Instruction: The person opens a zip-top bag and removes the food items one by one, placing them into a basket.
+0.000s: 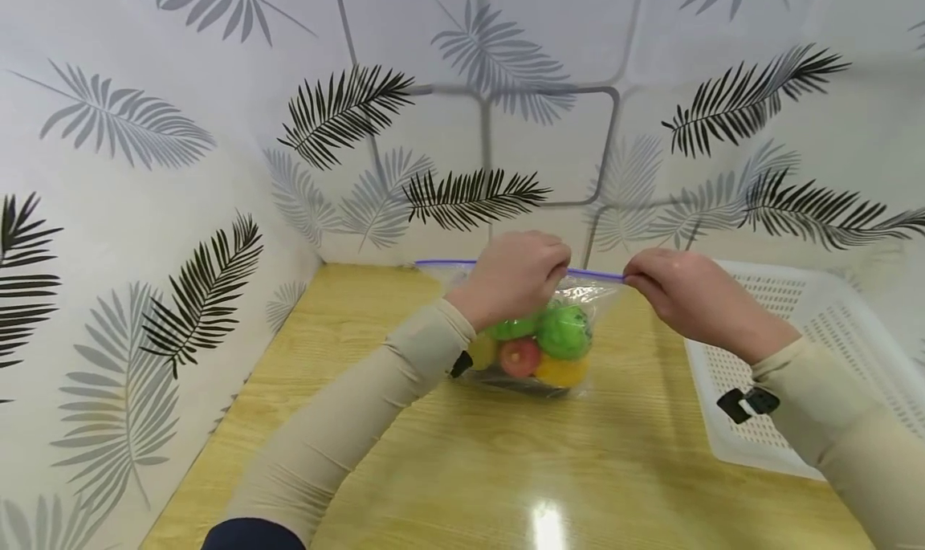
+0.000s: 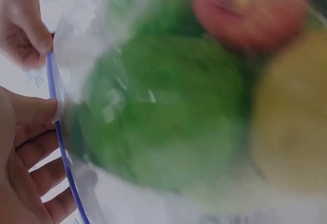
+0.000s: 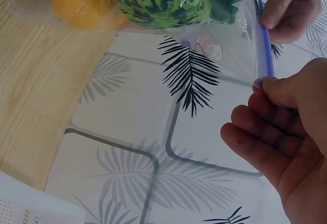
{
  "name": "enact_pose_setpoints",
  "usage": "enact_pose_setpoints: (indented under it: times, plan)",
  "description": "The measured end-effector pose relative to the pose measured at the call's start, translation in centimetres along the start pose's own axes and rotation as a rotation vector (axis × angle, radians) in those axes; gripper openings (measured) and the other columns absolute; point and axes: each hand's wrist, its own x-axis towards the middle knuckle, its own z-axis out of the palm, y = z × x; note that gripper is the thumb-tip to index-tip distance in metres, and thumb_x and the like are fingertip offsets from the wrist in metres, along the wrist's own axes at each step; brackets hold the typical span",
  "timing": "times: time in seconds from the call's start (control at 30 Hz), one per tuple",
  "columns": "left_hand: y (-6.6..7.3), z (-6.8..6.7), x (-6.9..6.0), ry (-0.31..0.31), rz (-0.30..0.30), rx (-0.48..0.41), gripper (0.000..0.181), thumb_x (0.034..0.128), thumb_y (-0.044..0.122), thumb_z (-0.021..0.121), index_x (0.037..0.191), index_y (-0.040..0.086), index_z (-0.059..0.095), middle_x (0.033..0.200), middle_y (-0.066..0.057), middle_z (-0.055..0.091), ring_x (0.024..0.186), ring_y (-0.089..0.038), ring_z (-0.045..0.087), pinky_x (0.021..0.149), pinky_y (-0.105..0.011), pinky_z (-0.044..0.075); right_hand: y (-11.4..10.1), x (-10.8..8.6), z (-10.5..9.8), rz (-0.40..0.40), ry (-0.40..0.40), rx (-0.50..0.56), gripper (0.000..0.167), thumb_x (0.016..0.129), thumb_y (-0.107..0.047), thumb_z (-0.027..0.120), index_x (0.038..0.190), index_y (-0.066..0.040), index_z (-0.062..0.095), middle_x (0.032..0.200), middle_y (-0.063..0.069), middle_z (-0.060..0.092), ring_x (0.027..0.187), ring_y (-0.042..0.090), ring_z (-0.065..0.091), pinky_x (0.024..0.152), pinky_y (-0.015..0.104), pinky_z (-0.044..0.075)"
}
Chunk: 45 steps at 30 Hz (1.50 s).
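Note:
A clear zip bag (image 1: pixel 603 293) with a blue-purple strip along its top holds toy-like produce: a green melon-like piece (image 1: pixel 565 331), a red one (image 1: pixel 520 357) and an orange one (image 1: pixel 562 371). My left hand (image 1: pixel 516 275) pinches the strip near its middle, thumb against fingers. At the strip's right end, my right hand (image 1: pixel 690 297) pinches the corner. The left wrist view shows the strip (image 2: pixel 66 160) between the left thumb and fingers, with green, red and yellow pieces behind plastic. In the right wrist view the right hand (image 3: pixel 286 132) grips the strip's end.
A white perforated basket (image 1: pixel 737 451) stands on the wooden table (image 1: pixel 448 470) at the right, partly beneath my right forearm. Behind and to the left rises a pale covering (image 1: pixel 238 173) with a leaf pattern. Bare tabletop lies in front of the bag.

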Motion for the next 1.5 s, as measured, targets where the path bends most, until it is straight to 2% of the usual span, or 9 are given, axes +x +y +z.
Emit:
enact_pose_setpoints:
  times: [0.17,0.37,0.47,0.63,0.93,1.03,1.27,1.37,1.5]
  plan:
    - [-2.4,-0.5,-2.0,0.016,-0.047,0.029,0.018,0.1021,0.024,0.053,0.094,0.022,0.069,0.09,0.011,0.067,0.081,-0.008,0.06,0.071,-0.024,0.051,0.1,0.0,-0.1,0.01,-0.008,-0.003,0.006,0.095,-0.004,0.068,0.096,-0.008,0.073,0.09,0.005,0.073,0.083,0.023,0.069,0.075,0.046,0.057]
    - [-5.4,-0.7,-4.5,0.112,-0.058,0.044,0.018,0.1003,0.022,0.056,0.096,0.019,0.073,0.091,0.007,0.071,0.081,-0.012,0.064,0.068,-0.029,0.052,0.0,0.2,-0.2,0.039,-0.026,-0.005,0.006,0.095,-0.004,0.067,0.096,-0.008,0.072,0.09,0.004,0.072,0.083,0.021,0.068,0.076,0.044,0.057]
    - [-6.9,-0.8,-5.7,0.157,-0.051,0.035,0.017,0.0993,0.02,0.058,0.093,0.016,0.073,0.088,0.005,0.071,0.081,-0.015,0.066,0.071,-0.033,0.053,0.0,0.2,-0.2,0.041,-0.025,-0.01,0.006,0.094,-0.004,0.068,0.096,-0.008,0.072,0.09,0.004,0.072,0.083,0.021,0.068,0.076,0.044,0.057]
    - [-9.2,-1.1,-7.6,0.176,-0.085,0.004,0.015,0.0985,0.019,0.06,0.092,0.015,0.074,0.089,0.002,0.072,0.086,-0.02,0.067,0.078,-0.037,0.053,0.3,0.0,-0.3,0.039,-0.034,-0.019,0.006,0.095,-0.004,0.068,0.097,-0.008,0.072,0.091,0.004,0.072,0.082,0.022,0.068,0.076,0.045,0.057]
    - [-11.4,-1.4,-10.2,0.188,-0.148,-0.037,0.012,0.0989,0.022,0.063,0.096,0.015,0.074,0.095,0.001,0.073,0.09,-0.02,0.066,0.075,-0.039,0.055,0.5,0.3,-0.3,0.011,-0.009,0.0,0.008,0.093,-0.002,0.069,0.097,-0.008,0.072,0.092,0.005,0.073,0.083,0.022,0.068,0.075,0.046,0.056]
    - [-11.6,-0.9,-10.6,0.168,-0.188,-0.173,0.014,0.1018,0.024,0.06,0.102,0.015,0.071,0.099,0.001,0.071,0.093,-0.017,0.065,0.078,-0.038,0.054,0.5,0.4,-0.2,0.015,0.001,0.015,0.009,0.093,-0.001,0.069,0.098,-0.008,0.073,0.093,0.005,0.073,0.084,0.022,0.068,0.075,0.045,0.056]
    - [-12.1,2.0,-11.2,0.146,-0.364,-0.802,0.039,0.1011,0.03,0.063,0.135,0.012,0.056,0.132,-0.006,0.06,0.116,-0.023,0.058,0.094,-0.043,0.052,0.3,-0.2,-0.3,0.03,0.001,0.017,0.014,0.092,-0.001,0.07,0.103,-0.009,0.075,0.099,0.005,0.075,0.085,0.021,0.069,0.072,0.042,0.056]
    - [-11.9,3.4,-11.2,0.096,-0.411,-0.962,0.054,0.0983,0.032,0.066,0.146,0.016,0.047,0.142,-0.007,0.055,0.126,-0.027,0.054,0.099,-0.046,0.049,0.1,-0.2,-0.4,0.018,0.027,0.0,0.015,0.09,-0.002,0.072,0.103,-0.01,0.076,0.1,0.005,0.075,0.085,0.02,0.07,0.071,0.042,0.056]
    - [-11.0,5.1,-11.0,0.018,-0.426,-1.11,0.065,0.096,0.027,0.07,0.152,0.017,0.039,0.138,-0.01,0.057,0.131,-0.03,0.052,0.101,-0.046,0.049,-0.1,-0.2,-0.4,-0.001,0.044,-0.009,0.016,0.089,-0.003,0.075,0.102,-0.011,0.077,0.099,0.004,0.076,0.085,0.019,0.07,0.071,0.041,0.056]
